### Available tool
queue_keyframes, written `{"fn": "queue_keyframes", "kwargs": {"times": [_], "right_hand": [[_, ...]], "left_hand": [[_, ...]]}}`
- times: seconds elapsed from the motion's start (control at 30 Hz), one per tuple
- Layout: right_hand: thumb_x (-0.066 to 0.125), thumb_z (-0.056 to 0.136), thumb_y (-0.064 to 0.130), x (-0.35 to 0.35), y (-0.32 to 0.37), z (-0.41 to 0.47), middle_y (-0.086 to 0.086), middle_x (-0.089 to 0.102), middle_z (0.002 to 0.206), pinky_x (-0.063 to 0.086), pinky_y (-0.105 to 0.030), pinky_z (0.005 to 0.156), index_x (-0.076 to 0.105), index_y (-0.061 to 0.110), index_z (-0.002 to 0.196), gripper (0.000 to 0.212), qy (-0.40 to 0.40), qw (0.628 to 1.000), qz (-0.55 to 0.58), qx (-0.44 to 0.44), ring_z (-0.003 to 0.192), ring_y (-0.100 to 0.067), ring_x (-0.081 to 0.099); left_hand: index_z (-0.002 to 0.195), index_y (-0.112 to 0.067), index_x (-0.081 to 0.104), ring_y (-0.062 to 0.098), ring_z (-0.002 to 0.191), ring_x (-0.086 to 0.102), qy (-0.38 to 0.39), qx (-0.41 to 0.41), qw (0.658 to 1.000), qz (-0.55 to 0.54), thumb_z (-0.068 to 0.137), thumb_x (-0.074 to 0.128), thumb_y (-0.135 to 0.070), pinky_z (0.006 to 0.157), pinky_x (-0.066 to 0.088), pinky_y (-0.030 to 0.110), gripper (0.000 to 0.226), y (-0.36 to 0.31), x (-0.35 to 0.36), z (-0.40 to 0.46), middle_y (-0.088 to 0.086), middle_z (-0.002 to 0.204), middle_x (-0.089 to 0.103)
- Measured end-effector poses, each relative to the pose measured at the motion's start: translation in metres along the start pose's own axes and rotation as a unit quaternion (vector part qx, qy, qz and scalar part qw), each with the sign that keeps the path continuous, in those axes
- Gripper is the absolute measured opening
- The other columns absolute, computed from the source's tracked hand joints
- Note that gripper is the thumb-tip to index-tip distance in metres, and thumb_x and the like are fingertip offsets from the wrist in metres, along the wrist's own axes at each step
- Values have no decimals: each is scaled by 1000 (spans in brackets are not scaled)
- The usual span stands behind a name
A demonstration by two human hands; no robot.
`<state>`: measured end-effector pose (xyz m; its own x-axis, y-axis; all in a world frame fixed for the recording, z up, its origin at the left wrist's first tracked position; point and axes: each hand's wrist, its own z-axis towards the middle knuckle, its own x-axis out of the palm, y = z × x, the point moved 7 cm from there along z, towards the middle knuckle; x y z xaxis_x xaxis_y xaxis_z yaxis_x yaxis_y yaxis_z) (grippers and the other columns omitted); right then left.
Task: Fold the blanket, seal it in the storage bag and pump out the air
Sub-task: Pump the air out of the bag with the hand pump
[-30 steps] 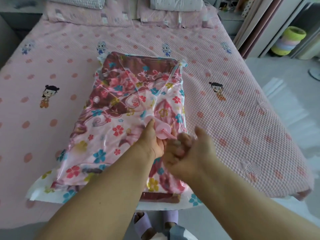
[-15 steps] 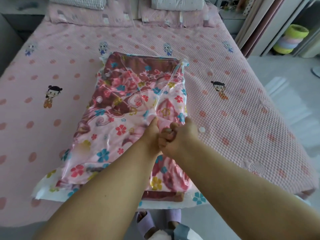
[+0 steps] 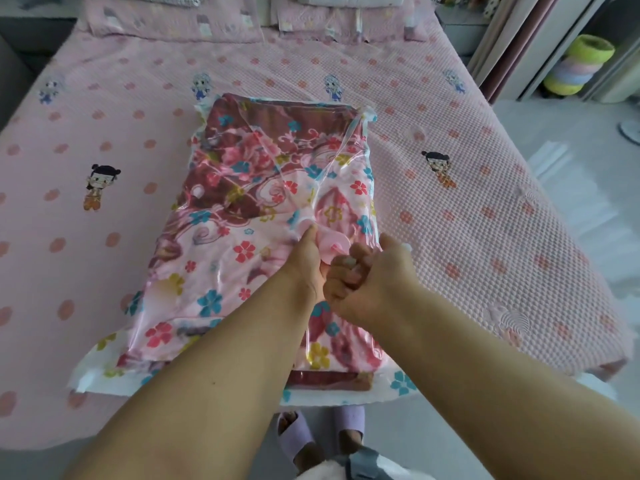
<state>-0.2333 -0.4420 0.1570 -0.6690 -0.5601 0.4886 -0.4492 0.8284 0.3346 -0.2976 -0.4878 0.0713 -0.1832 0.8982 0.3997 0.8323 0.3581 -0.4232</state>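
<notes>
Both hands meet over the near half of the clear plastic storage bag (image 3: 221, 271), which lies flat on the pink waffle-textured bedspread (image 3: 485, 220) with its long side running away from the person. The left hand (image 3: 306, 263) grips the bag's film at the pale pink round valve (image 3: 334, 242), thumb pointing up beside the valve's rim, fingers curled under. The right hand (image 3: 370, 275) sits just to the right of the valve, touching the left hand, its fingers curled tight around something small and pale; that thing is mostly hidden, so it may be a pump handle or a cap, and I cannot tell which. Inside the bag sits the folded floral blanket (image 3: 263, 174), dark red and pink with blue, yellow and red flowers, filling the bag almost from edge to edge. Film creases fan out from the valve toward the bag's far right corner. The bag's white flowered near edge hangs a little over the bed's edge. Below the valve, on the grey floor, stand two feet in lilac open-toe slippers (image 3: 298, 441). Far right of the bag, beyond the bed, stands a stack of pastel rings topped with a lime-green one (image 3: 578, 64).
</notes>
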Motion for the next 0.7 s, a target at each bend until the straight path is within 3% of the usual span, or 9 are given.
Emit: {"fn": "queue_keyframes", "kwargs": {"times": [0.07, 0.13, 0.27, 0.3, 0.37, 0.43, 0.5, 0.6, 0.7], "right_hand": [[32, 94, 56, -13, -6, -23, 2, 28, 52, 10, -22, 49, 30, 17, 44, 63, 2, 1000, -8, 18, 41, -10, 18], [32, 94, 54, -19, -1, -23, 2, 27, 51, 10, -21, 50, 29, 17, 44, 62, -21, 1000, 9, 16, 41, -9, 18], [33, 94, 56, 10, 7, 19, 2, 29, 42, 16, -20, 46, 32, 18, 51, 57, -64, 998, 21, -9, 35, -9, 23], [34, 94, 57, 12, 8, 22, 3, 30, 42, 17, -20, 46, 33, 18, 51, 57, -60, 998, 7, -19, 35, -9, 23], [34, 94, 58, 8, 7, 10, 2, 29, 46, 14, -21, 47, 32, 18, 49, 60, -16, 999, -17, -33, 36, -10, 21], [33, 93, 57, -6, -3, -17, 2, 28, 50, 13, -21, 46, 31, 17, 45, 63, 10, 1000, -5, 10, 39, -10, 19], [33, 92, 58, -22, -3, -35, 1, 29, 51, 13, -20, 44, 29, 17, 43, 64, -12, 1000, -18, 18, 39, -10, 19], [33, 92, 59, -13, 8, -14, 2, 29, 48, 13, -21, 48, 30, 18, 44, 64, -32, 999, 27, -4, 39, -10, 20], [36, 91, 61, 7, 5, 15, 2, 29, 43, 16, -22, 48, 32, 17, 41, 67, -63, 998, 5, -23, 37, -11, 21]], "left_hand": [[92, -6, 60, 16, 46, 65, -4, 12, 1000, 17, 95, 39, -59, 54, 53, 24, 57, 1, -5, 0, 7, 55, 66], [84, -8, 57, 13, 39, 62, -10, 25, 999, 26, 98, 35, -54, 59, 48, 25, 53, 0, -5, 0, 4, 47, 64], [60, -6, 53, 8, 24, 47, 19, 9, 1000, -4, 100, 30, -52, 34, 38, 12, 65, -5, 10, -7, 1, 33, 48], [55, -5, 52, 8, 24, 45, 20, 2, 1000, -16, 99, 31, -53, 34, 38, 11, 68, -4, 8, -4, 0, 33, 45], [66, -6, 54, 8, 31, 49, 31, -6, 999, -21, 97, 34, -55, 37, 40, 10, 62, -4, 6, 0, 0, 40, 48], [88, -6, 58, 15, 50, 60, 27, 4, 1000, 12, 96, 38, -57, 39, 46, 15, 55, -1, -1, 1, 7, 57, 61], [96, -6, 59, 21, 58, 66, 12, 10, 1000, 12, 96, 38, -58, 44, 51, 22, 55, 0, -6, 0, 11, 64, 68], [94, -5, 59, 14, 39, 60, 17, -2, 1000, 22, 95, 34, -61, 42, 47, 17, 61, 1, 2, -1, 6, 48, 62], [69, -6, 54, 8, 23, 44, 26, -16, 1000, 7, 98, 28, -59, 28, 30, 7, 66, 2, 5, -3, -1, 33, 46]]}}
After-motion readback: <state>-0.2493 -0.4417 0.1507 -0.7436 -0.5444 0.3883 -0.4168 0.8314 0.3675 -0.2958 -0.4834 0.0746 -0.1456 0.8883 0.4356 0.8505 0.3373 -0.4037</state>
